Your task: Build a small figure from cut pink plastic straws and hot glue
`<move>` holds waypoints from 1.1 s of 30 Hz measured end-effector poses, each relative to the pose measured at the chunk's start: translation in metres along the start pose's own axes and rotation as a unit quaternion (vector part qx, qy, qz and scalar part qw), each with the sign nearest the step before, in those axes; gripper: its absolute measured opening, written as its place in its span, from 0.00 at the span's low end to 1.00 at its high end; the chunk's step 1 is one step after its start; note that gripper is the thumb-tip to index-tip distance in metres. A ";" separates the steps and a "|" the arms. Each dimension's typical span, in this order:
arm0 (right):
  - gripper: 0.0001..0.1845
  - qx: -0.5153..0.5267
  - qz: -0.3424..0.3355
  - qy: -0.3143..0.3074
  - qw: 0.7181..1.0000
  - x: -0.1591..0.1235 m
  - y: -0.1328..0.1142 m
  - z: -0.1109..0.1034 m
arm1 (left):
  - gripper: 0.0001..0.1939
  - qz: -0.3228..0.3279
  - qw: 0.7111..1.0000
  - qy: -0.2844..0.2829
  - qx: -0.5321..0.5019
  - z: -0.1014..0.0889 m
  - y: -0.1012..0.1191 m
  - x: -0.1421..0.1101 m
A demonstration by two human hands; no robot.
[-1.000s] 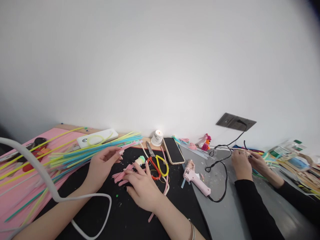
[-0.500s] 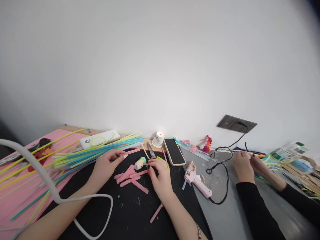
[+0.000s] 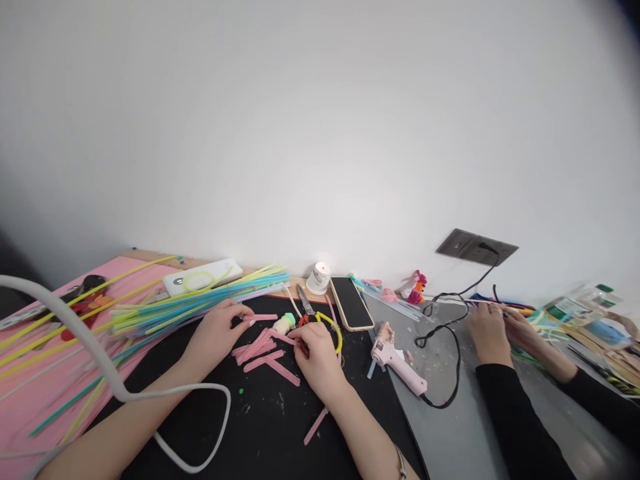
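My left hand (image 3: 220, 333) is closed in a pinch on a short pink pipe cleaner piece (image 3: 264, 317), which points to the right. My right hand (image 3: 320, 357) pinches the end of another pink pipe cleaner piece (image 3: 283, 337) at the pile's right side. Between the hands lies a loose pile of pink pipe cleaner pieces (image 3: 257, 348) on the black mat (image 3: 265, 427). A small cream-and-green figure (image 3: 285, 324) rests just behind them. Scissors (image 3: 305, 303) with orange handles lie beyond my right hand, their handles partly hidden. One longer pink pipe cleaner (image 3: 316, 427) shows under my right forearm.
Long pipe cleaners (image 3: 200, 300) lie at left on pink sheeting. A lit candle (image 3: 319, 277), a phone (image 3: 351, 303) and a yellow loop (image 3: 338, 333) are behind. At right are a pink glue gun (image 3: 400, 363) and a co-worker's hands (image 3: 493, 333). A white cable (image 3: 100, 353) crosses in front.
My right hand has come off the scissors' handles and now pinches a pink pipe cleaner piece. The scissors stay on the mat. My left hand keeps its piece, now held more level.
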State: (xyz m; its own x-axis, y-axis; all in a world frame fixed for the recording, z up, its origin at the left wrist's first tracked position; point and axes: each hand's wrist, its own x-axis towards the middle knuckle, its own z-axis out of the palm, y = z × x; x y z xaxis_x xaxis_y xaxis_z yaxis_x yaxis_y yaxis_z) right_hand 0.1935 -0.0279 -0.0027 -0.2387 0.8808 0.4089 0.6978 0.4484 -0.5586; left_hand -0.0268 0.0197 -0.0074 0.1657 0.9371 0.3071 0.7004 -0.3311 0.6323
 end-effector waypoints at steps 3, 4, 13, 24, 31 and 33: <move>0.16 0.045 0.004 0.011 0.999 0.001 -0.004 -0.003 | 0.09 0.005 1.000 -0.010 0.009 0.003 -0.004 0.000; 0.15 0.063 0.008 0.015 0.998 0.002 -0.005 -0.004 | 0.08 0.007 1.000 -0.008 0.014 0.004 -0.005 0.000; 0.09 0.208 0.133 0.050 0.968 0.002 -0.004 -0.001 | 0.12 0.067 0.995 0.073 -0.018 -0.006 0.019 -0.008; 0.03 0.269 0.153 0.009 0.951 -0.001 -0.009 0.002 | 0.10 0.155 0.975 -0.086 -0.133 -0.003 0.040 -0.015; 0.06 0.077 0.056 -0.010 0.995 -0.003 -0.012 -0.007 | 0.11 0.048 0.993 0.025 -0.102 -0.004 0.031 -0.009; 0.08 0.017 0.007 -0.060 0.998 -0.006 -0.014 -0.008 | 0.12 0.046 0.994 0.036 -0.088 -0.004 0.027 -0.007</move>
State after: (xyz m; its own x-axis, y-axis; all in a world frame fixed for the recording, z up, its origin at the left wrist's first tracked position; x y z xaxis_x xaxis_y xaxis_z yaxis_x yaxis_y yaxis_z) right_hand 0.1905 -0.0413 0.0086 -0.3104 0.8978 0.3123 0.6792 0.4393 -0.5879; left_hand -0.0121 0.0036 0.0103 0.1685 0.8938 0.4156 0.5509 -0.4350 0.7123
